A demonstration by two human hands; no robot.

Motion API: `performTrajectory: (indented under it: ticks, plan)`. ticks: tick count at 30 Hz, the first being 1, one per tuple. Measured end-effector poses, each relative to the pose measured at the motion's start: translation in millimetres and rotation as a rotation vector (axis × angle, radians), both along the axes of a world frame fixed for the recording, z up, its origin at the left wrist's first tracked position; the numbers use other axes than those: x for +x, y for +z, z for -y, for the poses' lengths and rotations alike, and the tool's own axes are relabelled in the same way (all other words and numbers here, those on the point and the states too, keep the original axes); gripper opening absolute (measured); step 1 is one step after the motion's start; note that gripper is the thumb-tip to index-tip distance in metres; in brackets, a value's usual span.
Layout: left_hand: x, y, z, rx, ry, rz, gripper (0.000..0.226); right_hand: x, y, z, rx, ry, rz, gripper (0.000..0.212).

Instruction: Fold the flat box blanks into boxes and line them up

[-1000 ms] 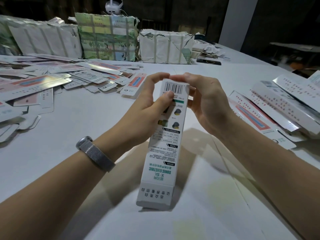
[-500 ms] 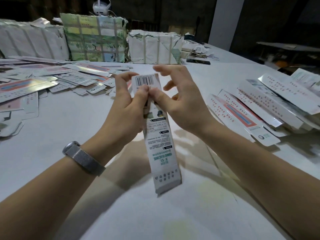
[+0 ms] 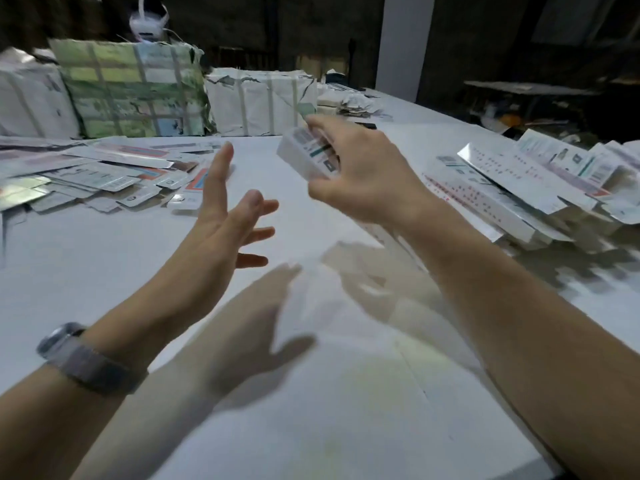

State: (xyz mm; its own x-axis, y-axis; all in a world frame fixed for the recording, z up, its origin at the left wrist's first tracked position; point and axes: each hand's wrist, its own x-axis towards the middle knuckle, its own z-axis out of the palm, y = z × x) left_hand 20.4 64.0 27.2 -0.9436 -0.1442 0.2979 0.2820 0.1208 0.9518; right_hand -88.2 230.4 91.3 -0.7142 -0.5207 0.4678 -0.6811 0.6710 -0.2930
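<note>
I log a white box (image 3: 306,157) with green stripe and barcode, white-and-red printed blanks (image 3: 104,168), a green-patterned wrapped bundle (image 3: 131,91), and a grey watch strap (image 3: 86,367) on a white table (image 3: 311,410).

White table (image 3: 104,271), flat blanks (image 3: 104,168) left, folded boxes (image 3: 519,188) right, wrapped bundles (image 3: 259,98) behind.

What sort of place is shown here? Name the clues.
Probably a packaging workroom. Flat box blanks litter a large white table, strapped paper-wrapped bundles stand at its far edge, and the right hand holds a folded box.
</note>
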Motion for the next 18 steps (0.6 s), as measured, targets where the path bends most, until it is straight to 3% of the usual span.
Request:
performTrajectory:
  ticks: [5, 7, 14, 18]
  plan:
    - [-0.9, -5.4, 11.7, -0.053, 0.074, -0.003, 0.034, -61.5, -12.2, -47.6, 0.309, -0.484, 0.098, 0.029]
    - [0.5, -7.0, 11.7, -0.090, 0.070, -0.016, 0.029, -72.7, -23.9, -55.1, 0.372, -0.559, 0.078, 0.031]
    - [3.7, -4.5, 16.3, -0.211, 0.083, 0.003, 0.032, -78.5, -26.5, -52.4, 0.370, -0.543, 0.091, 0.021]
    - [-0.5, -8.0, 24.7, -0.348, 0.199, 0.039, 0.014, -61.6, -19.5, -38.6, 0.375, -0.464, 0.022, 0.037]
